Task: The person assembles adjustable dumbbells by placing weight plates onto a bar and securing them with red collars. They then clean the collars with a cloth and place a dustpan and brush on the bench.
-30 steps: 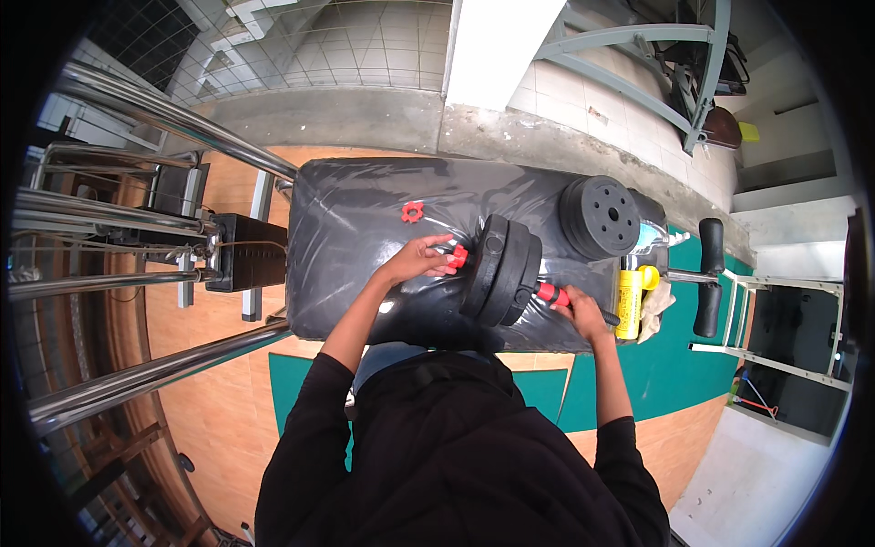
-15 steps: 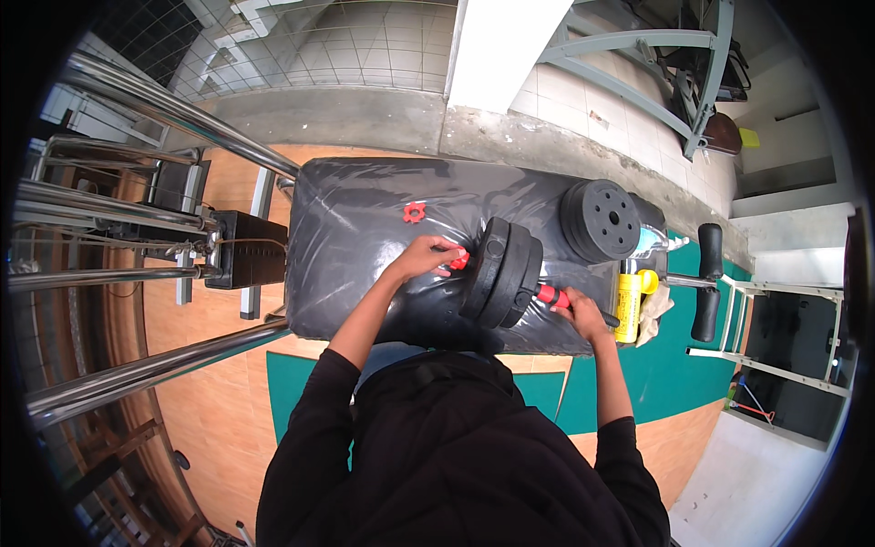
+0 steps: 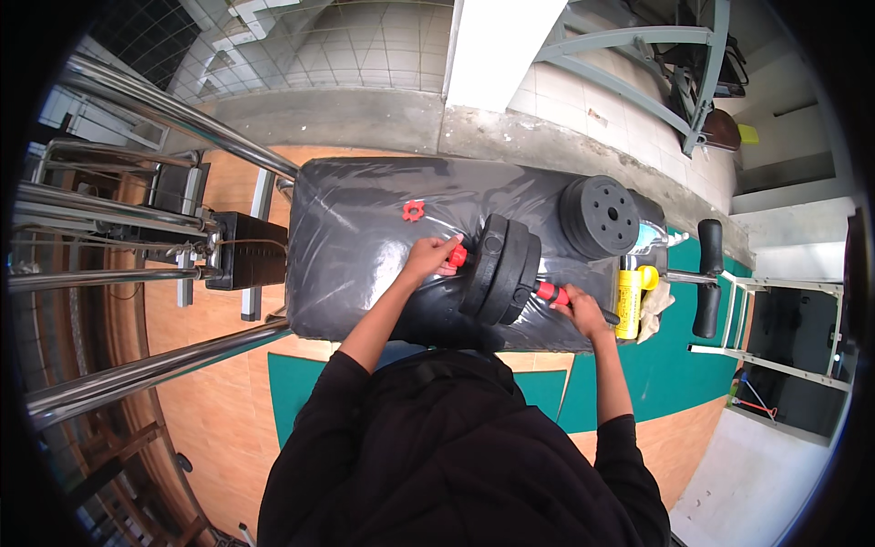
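On a black padded bench [image 3: 351, 237] wrapped in clear plastic lies a dumbbell [image 3: 498, 271] with thick black plates stacked at one end. My left hand [image 3: 432, 259] is closed on a red screw collar [image 3: 458, 255] at the bar's left end, against the plates. Round the red and black grip on the right of the plates, the fingers of my right hand [image 3: 581, 312] are wrapped. The bar's other tip pokes out beyond that hand. A loose red star-shaped collar [image 3: 413, 211] lies flat above my left hand, touched by neither hand.
More black weight plates [image 3: 599, 219] are stacked at the bench's right. Beside them are a yellow bottle [image 3: 629, 305], a crumpled cloth [image 3: 655, 311] and a clear bottle [image 3: 652, 238]. Chrome rails [image 3: 164, 369] rise at the left; black foam rollers [image 3: 708, 273] stick out at the right.
The fingers of my left hand have shifted round the red collar, showing more of it. The dumbbell and my right hand stay nearly in place.
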Demonstrator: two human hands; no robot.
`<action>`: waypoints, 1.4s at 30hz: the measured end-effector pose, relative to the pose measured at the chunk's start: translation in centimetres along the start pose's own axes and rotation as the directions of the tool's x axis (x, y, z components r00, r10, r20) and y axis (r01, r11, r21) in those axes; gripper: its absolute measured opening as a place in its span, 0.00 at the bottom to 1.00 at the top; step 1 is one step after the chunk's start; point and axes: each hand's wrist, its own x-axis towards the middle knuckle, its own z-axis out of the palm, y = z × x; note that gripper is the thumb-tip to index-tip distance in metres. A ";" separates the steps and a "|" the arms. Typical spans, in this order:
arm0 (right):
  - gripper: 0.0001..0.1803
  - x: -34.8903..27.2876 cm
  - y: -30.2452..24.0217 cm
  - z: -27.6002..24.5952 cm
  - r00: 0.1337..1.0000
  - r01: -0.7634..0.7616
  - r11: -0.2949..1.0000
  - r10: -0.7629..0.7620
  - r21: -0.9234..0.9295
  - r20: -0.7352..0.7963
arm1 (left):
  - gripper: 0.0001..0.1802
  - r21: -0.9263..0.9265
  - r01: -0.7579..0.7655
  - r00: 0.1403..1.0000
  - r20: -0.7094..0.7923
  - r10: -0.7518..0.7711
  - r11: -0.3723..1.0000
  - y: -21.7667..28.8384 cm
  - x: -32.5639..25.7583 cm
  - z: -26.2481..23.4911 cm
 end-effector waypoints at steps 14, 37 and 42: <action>0.25 0.0 0.2 0.2 1.000 0.010 1.000 -0.010 -0.006 -0.026 | 0.26 -0.108 -0.188 0.933 0.291 0.211 0.976 -1.2 -1.4 -1.8; 0.24 0.3 0.0 -0.1 1.000 0.002 1.000 -0.002 0.010 0.002 | 0.25 -0.139 -0.038 0.958 0.278 0.076 0.990 -1.4 -0.4 -2.4; 0.24 0.5 0.1 -0.1 1.000 -0.001 1.000 0.001 0.022 0.006 | 0.26 -0.079 -0.041 0.917 0.393 0.068 0.996 -2.1 -0.8 -3.5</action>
